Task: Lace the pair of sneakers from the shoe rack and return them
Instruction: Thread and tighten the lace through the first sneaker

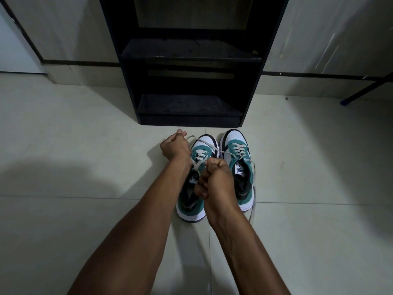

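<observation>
Your left hand [173, 145] is closed in a grip on one end of the white lace [204, 143], pulled out up and to the left of the left sneaker [192, 184], which sits on the tiled floor [85, 167] just right of that grip. Your right hand [214, 179] is clamped in a fist on the same lace's other end, over that shoe's tongue and collar. Just right of this grip stands the right sneaker [239, 165], laced with loose ends trailing, both toes pointing at the dark shoe rack [191, 86] beyond.
</observation>
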